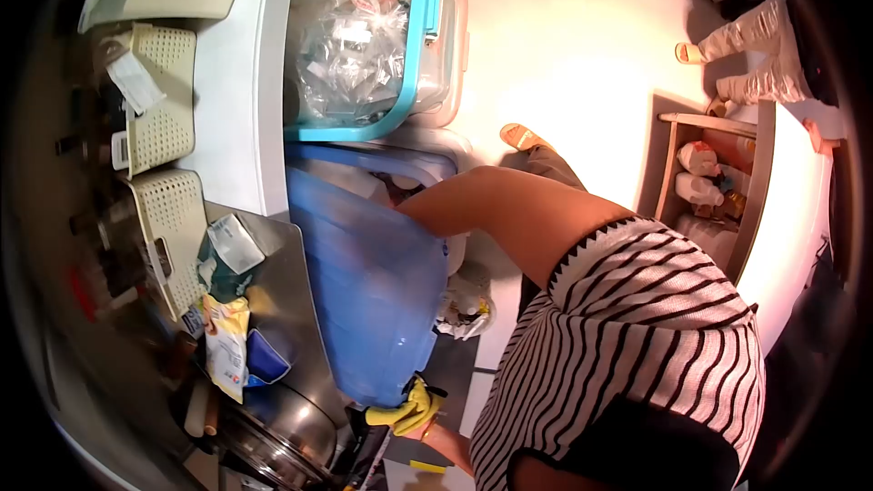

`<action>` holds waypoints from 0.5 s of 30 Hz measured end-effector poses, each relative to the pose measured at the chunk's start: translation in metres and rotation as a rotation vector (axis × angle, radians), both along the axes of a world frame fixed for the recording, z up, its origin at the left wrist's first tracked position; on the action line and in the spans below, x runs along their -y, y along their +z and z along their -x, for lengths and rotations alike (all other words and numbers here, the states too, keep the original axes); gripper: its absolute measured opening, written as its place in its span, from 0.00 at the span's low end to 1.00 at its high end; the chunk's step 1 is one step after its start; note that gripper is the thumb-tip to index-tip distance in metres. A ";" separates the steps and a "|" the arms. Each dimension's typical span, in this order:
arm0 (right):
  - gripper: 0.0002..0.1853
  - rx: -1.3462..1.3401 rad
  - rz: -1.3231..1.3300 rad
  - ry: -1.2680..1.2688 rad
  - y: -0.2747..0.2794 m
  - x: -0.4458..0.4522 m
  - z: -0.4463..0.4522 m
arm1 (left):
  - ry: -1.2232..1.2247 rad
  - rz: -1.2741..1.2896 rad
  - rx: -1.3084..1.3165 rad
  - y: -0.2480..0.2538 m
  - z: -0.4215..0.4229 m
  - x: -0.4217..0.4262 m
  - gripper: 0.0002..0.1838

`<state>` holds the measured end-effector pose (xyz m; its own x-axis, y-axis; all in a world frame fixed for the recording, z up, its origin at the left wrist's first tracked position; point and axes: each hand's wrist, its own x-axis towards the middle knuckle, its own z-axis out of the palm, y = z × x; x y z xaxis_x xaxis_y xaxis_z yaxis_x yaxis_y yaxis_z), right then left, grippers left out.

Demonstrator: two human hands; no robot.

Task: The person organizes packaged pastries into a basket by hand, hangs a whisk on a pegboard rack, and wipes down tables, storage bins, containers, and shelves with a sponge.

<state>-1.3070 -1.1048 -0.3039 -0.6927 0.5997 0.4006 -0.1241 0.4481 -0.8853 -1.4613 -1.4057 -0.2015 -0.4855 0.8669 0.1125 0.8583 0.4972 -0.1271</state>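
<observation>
My right arm reaches over the rim of a translucent blue storage bin (432,164). My right hand (400,198) is inside it, its fingers hidden behind the bin's lid. The large blue lid (373,295) stands tilted in front of the bin, slightly blurred. At the lid's lower end, my left hand (424,431) is closed on a bunched yellow cloth (406,407), right beside the lid's edge. I cannot tell whether that hand also grips the lid.
A turquoise-rimmed bin (420,45) holds clear plastic bags. Cream baskets (173,218), a food pouch (227,341) and a steel pot (300,423) line the counter (232,82). An open cabinet (673,164) holds bottles. Another person's trousers (750,45) show at upper right.
</observation>
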 end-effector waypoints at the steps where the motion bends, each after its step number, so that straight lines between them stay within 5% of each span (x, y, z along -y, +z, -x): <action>1: 0.24 -0.015 -0.003 0.000 0.002 -0.002 0.006 | -0.031 -0.004 -0.054 0.003 -0.004 -0.007 0.32; 7: 0.24 0.060 0.178 -0.159 -0.033 -0.055 -0.002 | -0.200 0.125 -0.367 0.006 -0.007 -0.008 0.31; 9: 0.24 0.101 0.223 -0.195 -0.048 -0.068 -0.002 | -0.044 -0.196 0.035 -0.002 0.007 0.011 0.30; 14: 0.25 0.087 0.130 -0.069 -0.028 -0.049 0.062 | 0.060 -0.278 0.080 0.008 -0.010 -0.015 0.33; 15: 0.25 0.088 0.098 -0.038 -0.023 -0.046 0.071 | -0.067 -0.090 -0.073 0.001 0.012 0.011 0.31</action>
